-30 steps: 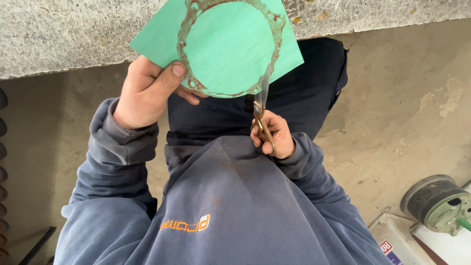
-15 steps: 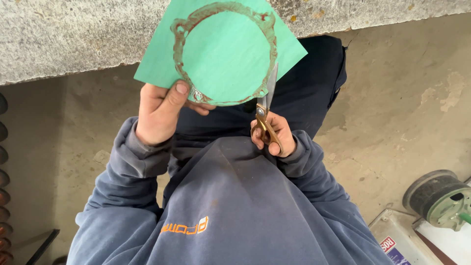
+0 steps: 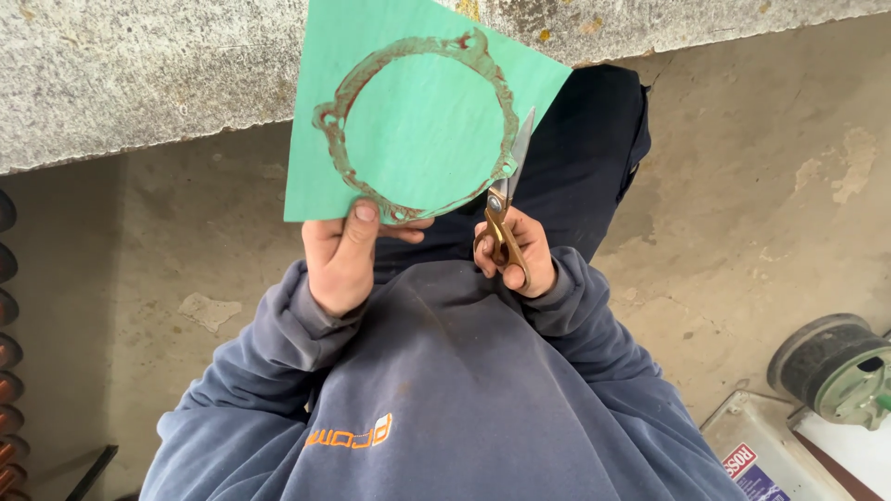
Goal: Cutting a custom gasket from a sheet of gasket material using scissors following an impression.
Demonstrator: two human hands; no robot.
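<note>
The right hand grips gold-handled scissors, blades pointing toward 12 o'clock along the right edge of the green gasket sheet; the left hand pinches its 6 o'clock edge.

A bare concrete floor is filling most of the view, showing pale patches, stains and faint cracks. A rough, speckled stone ledge is running across the top, casting a band of shade onto the floor beneath it. Soft, even daylight is falling over everything. At the left edge a column of dark rounded ribs is showing, with a thin dark bar lying near the bottom left corner. In the bottom right corner a round grey and green machine part is sitting beside a pale flat container.
</note>
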